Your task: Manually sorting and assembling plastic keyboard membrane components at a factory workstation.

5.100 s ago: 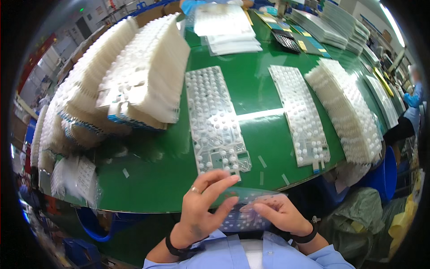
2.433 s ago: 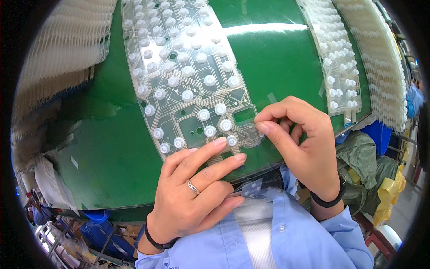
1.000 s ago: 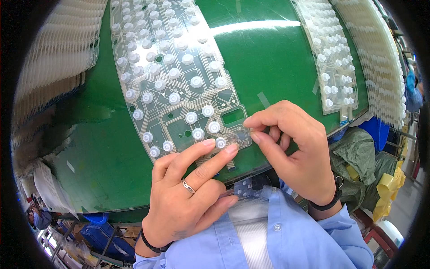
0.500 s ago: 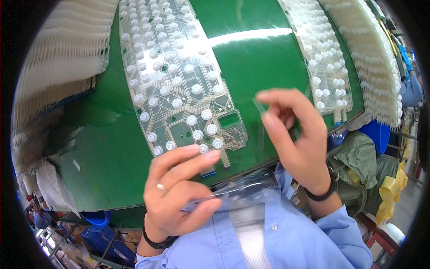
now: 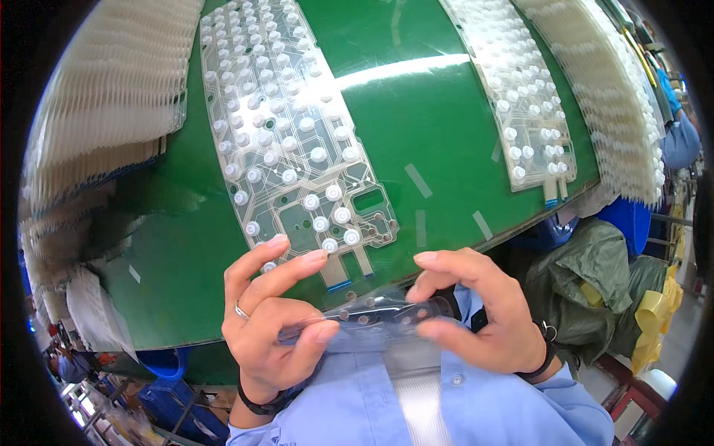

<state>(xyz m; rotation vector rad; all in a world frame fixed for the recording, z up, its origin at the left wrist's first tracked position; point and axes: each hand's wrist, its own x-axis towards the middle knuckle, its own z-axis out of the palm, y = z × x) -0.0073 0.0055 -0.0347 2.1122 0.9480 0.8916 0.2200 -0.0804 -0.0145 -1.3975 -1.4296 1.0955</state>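
Observation:
A clear flexible plastic sheet point(image 5: 364, 316) with round spots curves across in front of my blue shirt. My left hand point(image 5: 271, 320), a ring on one finger, pinches its left end with the thumb against the fingers; its index finger reaches up over a keypad membrane. At the sheet's right end my right hand point(image 5: 476, 312) is curled with thumb and fingers apart, one on each side of the sheet. Just beyond lies the clear keypad membrane point(image 5: 297, 149), with white round domes, printed traces and blue-tipped ribbon tails point(image 5: 338, 279).
Several translucent tape strips point(image 5: 419, 181) lie on the green table point(image 5: 401, 134). A second domed membrane point(image 5: 532, 126) lies at right. Tall membrane stacks stand at the far left point(image 5: 111, 89) and far right point(image 5: 617, 111). Bags point(image 5: 576, 267) and a blue bin point(image 5: 626, 223) sit beyond the right edge.
My right hand has come down and left from above the tape strips to the right end of the plastic sheet. My left hand keeps its pinch, slightly further left.

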